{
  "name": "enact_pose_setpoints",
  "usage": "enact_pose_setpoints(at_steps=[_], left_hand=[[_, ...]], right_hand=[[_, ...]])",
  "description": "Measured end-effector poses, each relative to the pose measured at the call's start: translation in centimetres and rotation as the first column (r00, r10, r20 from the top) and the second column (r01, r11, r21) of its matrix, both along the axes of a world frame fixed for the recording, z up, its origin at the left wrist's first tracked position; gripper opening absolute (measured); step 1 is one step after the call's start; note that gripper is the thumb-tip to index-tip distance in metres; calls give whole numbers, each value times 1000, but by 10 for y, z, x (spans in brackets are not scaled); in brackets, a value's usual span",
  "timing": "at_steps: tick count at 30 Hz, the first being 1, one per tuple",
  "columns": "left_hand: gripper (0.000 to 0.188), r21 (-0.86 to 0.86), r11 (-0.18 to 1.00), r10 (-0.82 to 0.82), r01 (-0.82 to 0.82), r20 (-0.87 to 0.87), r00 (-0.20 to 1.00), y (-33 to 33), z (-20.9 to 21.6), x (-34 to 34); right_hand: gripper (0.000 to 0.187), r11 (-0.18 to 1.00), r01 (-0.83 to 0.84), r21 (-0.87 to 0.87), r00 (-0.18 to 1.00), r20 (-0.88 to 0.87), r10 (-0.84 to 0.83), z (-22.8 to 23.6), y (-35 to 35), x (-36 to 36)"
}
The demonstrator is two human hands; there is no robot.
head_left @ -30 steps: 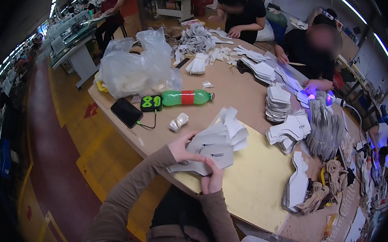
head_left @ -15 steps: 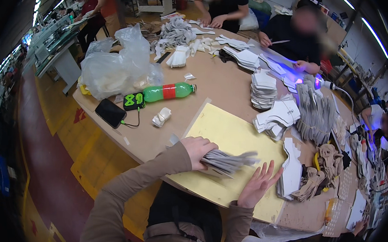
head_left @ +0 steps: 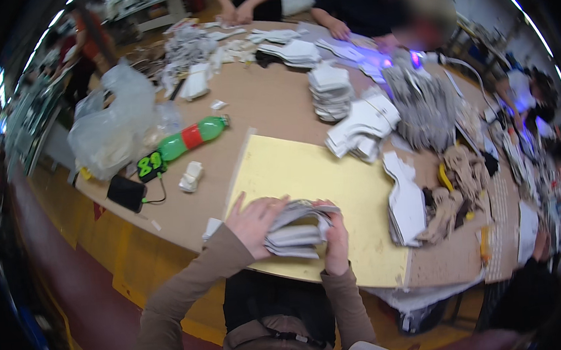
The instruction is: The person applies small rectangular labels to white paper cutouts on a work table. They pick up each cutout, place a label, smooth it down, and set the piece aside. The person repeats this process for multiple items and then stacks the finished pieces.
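A stack of grey cut fabric pieces [head_left: 293, 238] is bent into a curve between my two hands, over the near edge of a yellow sheet [head_left: 286, 168] on the table. My left hand [head_left: 253, 226] grips the stack's left end. At its right end my right hand [head_left: 336, 239] is closed round the pieces, its fingers partly hidden behind them. A stack of white shaped pieces [head_left: 404, 199] lies to the right of the sheet, beside a heap of beige fabric pieces [head_left: 449, 212].
Beyond the sheet stand white piece stacks [head_left: 361, 124] and a tall grey bundle [head_left: 422, 110]. On the left lie a green bottle [head_left: 176, 146], a black phone [head_left: 126, 193], a power bank [head_left: 150, 166] and a plastic bag [head_left: 111, 125]. Co-workers sit across the table [head_left: 243, 106].
My right hand, open and apart from the stack before, now holds its right end. The grey pieces have gone from hanging loosely in my left hand to curved between both. The view has shifted.
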State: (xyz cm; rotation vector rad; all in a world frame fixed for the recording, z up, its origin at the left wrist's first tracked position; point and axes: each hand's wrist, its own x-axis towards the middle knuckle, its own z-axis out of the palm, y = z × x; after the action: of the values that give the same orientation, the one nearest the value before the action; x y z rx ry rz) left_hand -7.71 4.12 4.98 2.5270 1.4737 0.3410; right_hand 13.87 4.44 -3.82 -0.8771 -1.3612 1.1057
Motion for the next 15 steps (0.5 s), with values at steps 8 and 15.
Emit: enact_pose_setpoints(at_steps=[8, 15], left_hand=[[90, -10, 1000, 1, -1, -20, 1000, 7, -1, -1], [82, -436, 897, 189, -78, 216, 958, 29, 7, -5]], right_hand=[[69, 957, 95, -273, 926, -330, -185, 2, -6, -6], [71, 902, 318, -293, 775, -468, -425, 3, -31, -26]])
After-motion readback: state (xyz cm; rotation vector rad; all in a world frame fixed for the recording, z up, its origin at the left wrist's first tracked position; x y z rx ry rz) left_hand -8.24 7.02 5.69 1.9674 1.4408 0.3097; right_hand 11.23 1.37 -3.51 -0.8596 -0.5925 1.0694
